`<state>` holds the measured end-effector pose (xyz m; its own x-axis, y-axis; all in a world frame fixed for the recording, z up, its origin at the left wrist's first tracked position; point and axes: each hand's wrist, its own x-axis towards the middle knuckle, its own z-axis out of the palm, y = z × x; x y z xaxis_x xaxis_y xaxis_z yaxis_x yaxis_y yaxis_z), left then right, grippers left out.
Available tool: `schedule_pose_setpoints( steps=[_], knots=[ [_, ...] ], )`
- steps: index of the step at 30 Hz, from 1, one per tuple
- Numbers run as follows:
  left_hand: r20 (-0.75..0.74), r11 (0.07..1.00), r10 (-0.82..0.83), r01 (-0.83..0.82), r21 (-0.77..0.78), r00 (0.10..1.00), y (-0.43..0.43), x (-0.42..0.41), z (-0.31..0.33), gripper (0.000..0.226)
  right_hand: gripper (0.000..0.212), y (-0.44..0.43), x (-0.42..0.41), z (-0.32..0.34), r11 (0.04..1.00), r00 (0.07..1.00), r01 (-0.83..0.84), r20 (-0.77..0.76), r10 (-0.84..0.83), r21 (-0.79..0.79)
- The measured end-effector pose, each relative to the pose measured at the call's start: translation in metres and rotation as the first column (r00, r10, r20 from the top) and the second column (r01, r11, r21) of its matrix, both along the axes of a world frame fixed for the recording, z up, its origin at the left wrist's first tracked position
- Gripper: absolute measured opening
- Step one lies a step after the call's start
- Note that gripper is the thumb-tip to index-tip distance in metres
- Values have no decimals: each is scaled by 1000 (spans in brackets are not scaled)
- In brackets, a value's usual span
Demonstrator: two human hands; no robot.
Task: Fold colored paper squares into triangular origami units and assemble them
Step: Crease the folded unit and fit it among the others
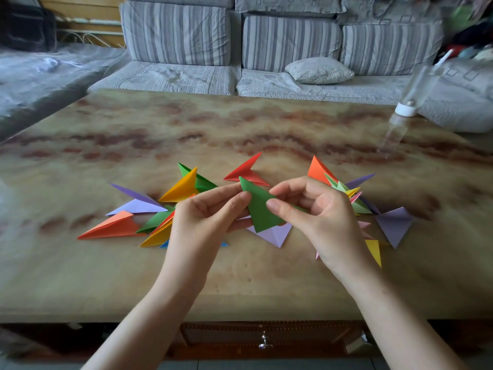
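Where the table (80,276) starts on the left, a long orange paper triangle (112,227) lies flat. Just behind it sit two purple triangles (137,202), one on top of the other. Next comes a heap with a yellow triangle (182,188) standing up and a green triangle (204,181) behind it. More green, red, yellow and blue pieces poke out from under the left wrist.

The left hand (205,217) is closed in a pinch. Its thumb and first finger hold the left edge of a green paper piece (260,209). That piece is held up over the middle of the table, between both hands, with its point tipped up and to the left. The right hand (317,212) pinches the right side of the same green piece with its thumb in front, and its other fingers are curled in.

A red triangle (246,170) sits on the table just behind the green piece. A pale purple triangle (274,235) lies under it.

To the right, behind the right hand, is a bunch of joined pieces (344,189) in orange, light green, yellow, pink and purple. A bigger purple triangle (394,224) lies beside it, and a yellow triangle (374,251) peeks out near the right wrist.

At the far right edge stands a clear bottle (405,110). A gray striped sofa (266,41) is behind the table.
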<state>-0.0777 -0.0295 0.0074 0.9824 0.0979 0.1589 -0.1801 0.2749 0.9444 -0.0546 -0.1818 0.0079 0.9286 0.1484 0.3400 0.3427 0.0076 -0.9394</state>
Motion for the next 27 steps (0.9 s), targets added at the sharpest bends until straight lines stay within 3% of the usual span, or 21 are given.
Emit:
schedule_pose_setpoints(
  steps=[18,20,24,27],
  knots=[
    [-3,1000,9,-9,-9,1000,-1,0,0,18,17,2,-2,2,1000,1000,12,-16,-12,4],
    [6,1000,29,-28,-13,1000,-1,-1,1,18,16,2,-2,2,999,997,29,-70,-26,46],
    [24,995,100,-100,-4,995,1,0,1,19,43,0,-5,5,993,949,-48,-306,79,108],
    [30,992,130,-129,-8,991,0,-1,1,17,34,1,-9,7,991,921,-130,-367,131,30]
  ],
)
